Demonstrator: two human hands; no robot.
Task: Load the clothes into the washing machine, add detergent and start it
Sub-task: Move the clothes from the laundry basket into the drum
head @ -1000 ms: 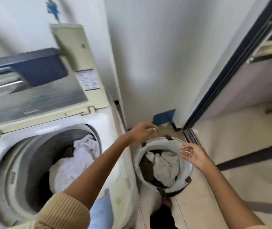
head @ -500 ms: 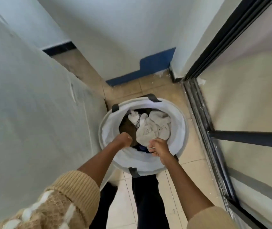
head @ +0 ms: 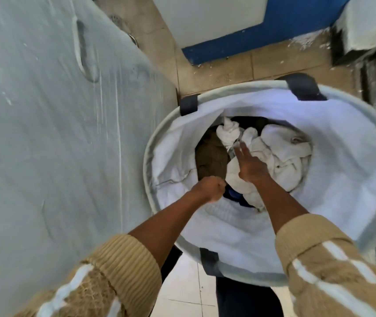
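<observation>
Hands now both down inside laundry basket (head: 354, 202), where a second ago we only reached above its rim; we lean in closer; left hand (head: 208, 187) clenched at near inner wall, what it grips we cannot tell; right hand (head: 248, 167) released, fingers (head: 242, 149) spread flat on white clothes (head: 280, 156) at basket middle; brown garment (head: 210, 159) beside them; washing machine (head: 56, 133) wall just left of basket; we judge next load about to be gathered.

Tiled floor (head: 216, 65) carries round laundry basket (head: 354, 202), touching washing machine side (head: 56, 145).
</observation>
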